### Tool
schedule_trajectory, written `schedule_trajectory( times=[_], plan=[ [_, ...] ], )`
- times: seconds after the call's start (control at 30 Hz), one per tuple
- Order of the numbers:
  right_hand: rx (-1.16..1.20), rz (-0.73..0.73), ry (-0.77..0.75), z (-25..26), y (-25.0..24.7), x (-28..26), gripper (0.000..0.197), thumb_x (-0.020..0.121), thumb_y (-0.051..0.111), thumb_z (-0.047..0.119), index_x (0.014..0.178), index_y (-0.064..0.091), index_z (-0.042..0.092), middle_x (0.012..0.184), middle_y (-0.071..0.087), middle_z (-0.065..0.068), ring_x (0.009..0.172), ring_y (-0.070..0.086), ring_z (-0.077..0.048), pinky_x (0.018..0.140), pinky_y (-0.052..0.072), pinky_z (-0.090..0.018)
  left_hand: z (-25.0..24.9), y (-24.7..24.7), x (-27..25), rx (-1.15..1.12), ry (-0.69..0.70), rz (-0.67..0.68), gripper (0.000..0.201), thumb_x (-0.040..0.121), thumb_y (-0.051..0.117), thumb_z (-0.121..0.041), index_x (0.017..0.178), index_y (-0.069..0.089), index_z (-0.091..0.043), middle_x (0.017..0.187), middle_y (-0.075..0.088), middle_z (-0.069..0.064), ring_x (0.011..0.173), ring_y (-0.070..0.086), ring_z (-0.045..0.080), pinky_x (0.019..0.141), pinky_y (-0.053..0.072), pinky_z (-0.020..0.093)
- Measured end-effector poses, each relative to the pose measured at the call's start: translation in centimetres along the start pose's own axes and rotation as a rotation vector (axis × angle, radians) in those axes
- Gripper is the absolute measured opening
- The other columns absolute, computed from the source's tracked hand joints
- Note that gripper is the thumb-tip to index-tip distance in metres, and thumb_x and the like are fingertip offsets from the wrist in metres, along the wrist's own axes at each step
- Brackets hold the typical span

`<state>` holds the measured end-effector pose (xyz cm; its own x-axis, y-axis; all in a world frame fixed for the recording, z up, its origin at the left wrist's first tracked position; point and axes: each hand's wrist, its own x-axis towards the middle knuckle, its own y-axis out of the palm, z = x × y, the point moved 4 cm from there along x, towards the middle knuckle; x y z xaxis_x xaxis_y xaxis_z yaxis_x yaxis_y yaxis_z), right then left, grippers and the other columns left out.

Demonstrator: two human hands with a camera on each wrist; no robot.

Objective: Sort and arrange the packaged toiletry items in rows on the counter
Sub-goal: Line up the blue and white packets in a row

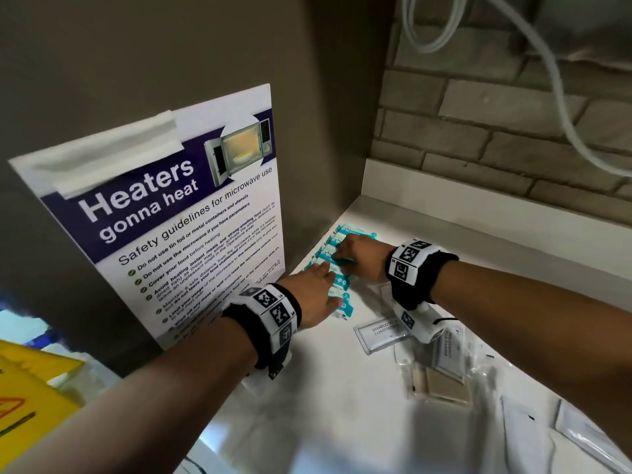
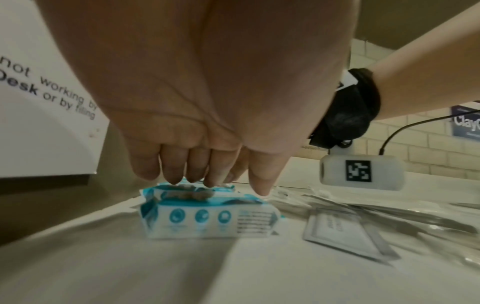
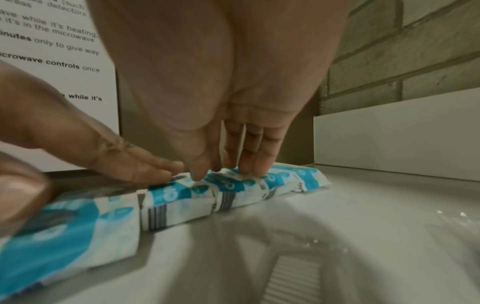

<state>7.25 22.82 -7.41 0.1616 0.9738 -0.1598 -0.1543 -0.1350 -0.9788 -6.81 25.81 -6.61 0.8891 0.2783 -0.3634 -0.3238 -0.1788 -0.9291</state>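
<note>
Right now both hands lie flat, fingers straight, on a row of small teal-and-white wrapped packets (image 1: 337,265) near the back left corner of the pale white counter (image 1: 342,405); neither hand curls round or pinches anything. The left hand (image 1: 313,295) presses its fingertips (image 2: 179,176) onto the top of the nearer packets, thumb pointing down just beside them. The right hand (image 1: 360,258) rests its fingertips (image 3: 249,168) on packets farther along, toward the brick wall (image 1: 496,131). Seen from the right wrist, the packets sit edge to edge in one line with a slight gap showing between two of the nearer ones, so I judge the hands are squaring up and closing that row rather than lifting anything.

Outward from there, the rest looks unsorted. A flat white sachet printed with shampoo and conditioner wording (image 1: 384,331) lies apart from the row, near the right wrist, and behind it a loose scatter of clear plastic-wrapped items (image 1: 441,374) overlaps at odd angles, one showing tan contents. More flat clear packs (image 1: 581,429) lie at the near right edge.

So one row of one kind seems nearly done; the sachets and clear packs are, by my reading, not yet grouped or lined up. A laminated microwave safety poster (image 1: 191,213) leans against the side wall just beside the row.
</note>
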Motion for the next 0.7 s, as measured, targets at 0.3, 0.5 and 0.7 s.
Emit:
schedule_trajectory(
  times=[0.3,0.5,0.7],
  plan=[
    [-0.024,0.028,0.020,-0.07,0.15,-0.04,0.031,0.095,0.052,0.020,0.120,0.063,0.006,0.119,0.062,-0.014,0.113,0.054,-0.030,0.100,0.044,-0.037,-0.56,0.45,-0.39,-0.015,-0.015,0.056,0.071,0.101,0.025,-0.050,0.154,0.006,-0.007,0.163,-0.002,0.011,0.151,0.002,0.022,0.120,0.009,0.033],
    [-0.055,0.032,0.024,0.03,0.09,0.03,0.033,0.096,0.052,0.023,0.123,0.062,0.007,0.120,0.063,-0.012,0.115,0.054,-0.029,0.101,0.044,-0.037,-0.49,0.36,-0.29,0.013,-0.022,0.064,0.068,0.102,0.022,-0.048,0.154,0.005,-0.008,0.163,-0.002,0.009,0.151,0.002,0.021,0.119,0.010,0.034],
    [-0.058,0.057,0.062,-0.26,0.18,0.35,0.034,0.095,0.054,0.028,0.124,0.063,0.012,0.121,0.062,-0.009,0.115,0.055,-0.027,0.099,0.045,-0.035,-0.05,0.31,-0.31,0.027,-0.026,0.051,0.069,0.101,0.023,-0.051,0.154,0.007,-0.010,0.164,0.000,0.007,0.151,0.004,0.020,0.118,0.015,0.038]
  ],
)
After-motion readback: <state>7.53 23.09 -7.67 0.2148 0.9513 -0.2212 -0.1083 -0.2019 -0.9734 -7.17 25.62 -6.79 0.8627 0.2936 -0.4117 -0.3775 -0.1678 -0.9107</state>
